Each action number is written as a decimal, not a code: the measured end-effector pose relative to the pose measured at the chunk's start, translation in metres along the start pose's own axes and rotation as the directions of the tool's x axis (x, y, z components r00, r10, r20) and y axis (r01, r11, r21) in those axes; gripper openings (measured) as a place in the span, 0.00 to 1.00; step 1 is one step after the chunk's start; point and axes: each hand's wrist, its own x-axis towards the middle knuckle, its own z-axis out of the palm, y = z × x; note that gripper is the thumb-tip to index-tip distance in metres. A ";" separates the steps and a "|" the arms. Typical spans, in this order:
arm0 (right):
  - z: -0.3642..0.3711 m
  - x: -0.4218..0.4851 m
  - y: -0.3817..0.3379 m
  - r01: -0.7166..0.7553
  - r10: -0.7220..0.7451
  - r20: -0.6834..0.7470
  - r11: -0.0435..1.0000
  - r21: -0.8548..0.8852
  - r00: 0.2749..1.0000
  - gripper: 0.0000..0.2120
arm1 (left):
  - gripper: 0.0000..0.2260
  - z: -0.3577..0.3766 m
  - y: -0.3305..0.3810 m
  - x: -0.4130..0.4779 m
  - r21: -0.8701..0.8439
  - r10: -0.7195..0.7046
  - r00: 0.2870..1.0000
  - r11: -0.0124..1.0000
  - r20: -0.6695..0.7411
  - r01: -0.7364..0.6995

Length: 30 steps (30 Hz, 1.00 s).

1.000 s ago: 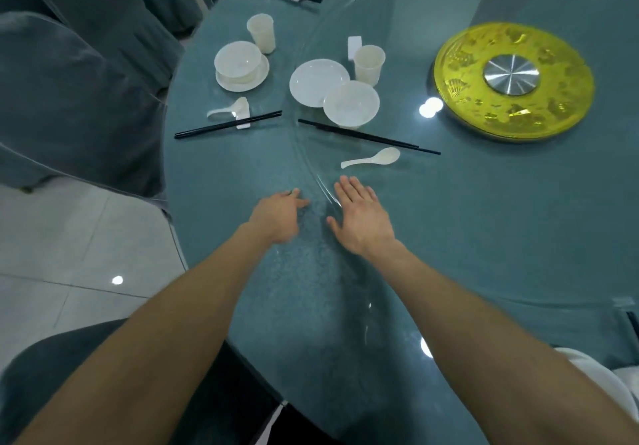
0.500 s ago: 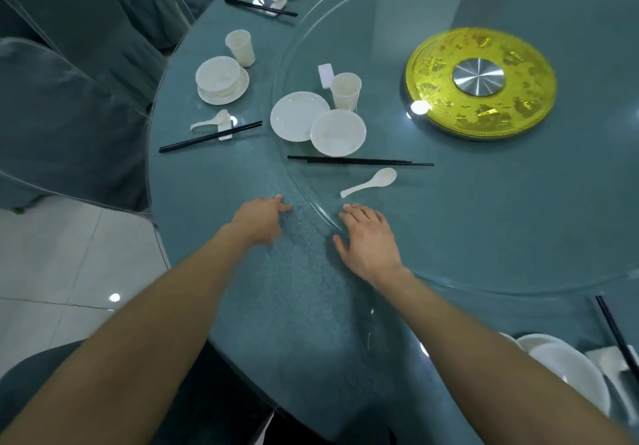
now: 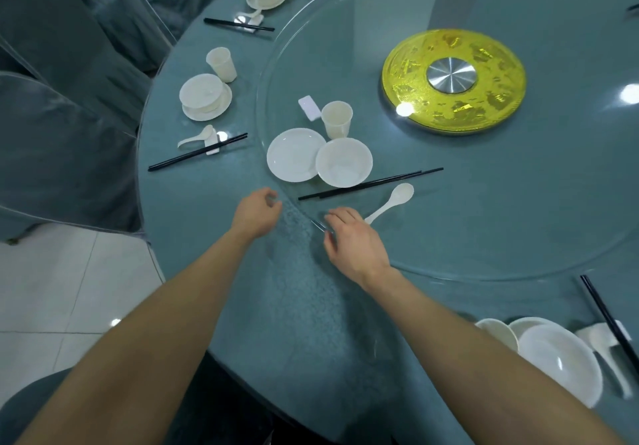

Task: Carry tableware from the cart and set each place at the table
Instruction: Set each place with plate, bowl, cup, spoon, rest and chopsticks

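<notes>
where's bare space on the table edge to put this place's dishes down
Bare tabletop between the left setting's chopsticks and your left hand, and along the near edge. Open glass turntable right of the spoon. Crowded around the plate, bowl and cup.

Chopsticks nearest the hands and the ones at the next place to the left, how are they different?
The left chopsticks lie across a white rest on the table, outside the glass turntable; the near chopsticks lie flat on the glass turntable, with no rest. The left chopsticks' ends line up; the near chopsticks are staggered, one poking out further. Both are black pairs.
</notes>
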 end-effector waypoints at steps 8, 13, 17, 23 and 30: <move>0.008 -0.027 0.021 -0.114 0.105 -0.084 0.988 -0.107 0.991 0.07 | 0.23 0.017 0.016 0.021 -0.471 -0.292 0.955 0.850 -0.051 0.235; 0.004 -0.038 0.033 -0.137 0.119 -0.138 0.983 -0.124 0.983 0.06 | 0.19 0.028 0.025 0.015 -0.523 -0.310 0.950 0.812 -0.012 0.259; 0.001 -0.045 0.039 -0.150 0.133 -0.140 0.981 -0.124 0.981 0.07 | 0.17 0.036 0.026 0.008 -0.588 -0.275 0.960 0.767 0.060 0.257; -0.004 -0.052 0.042 -0.179 0.163 -0.125 0.976 -0.127 0.979 0.08 | 0.11 0.041 0.038 -0.005 -0.677 -0.260 0.960 0.688 0.104 0.260; -0.006 -0.062 0.045 -0.158 0.141 -0.123 0.977 -0.143 0.982 0.06 | 0.08 0.032 0.004 -0.041 -0.738 -0.334 0.940 0.617 0.068 0.273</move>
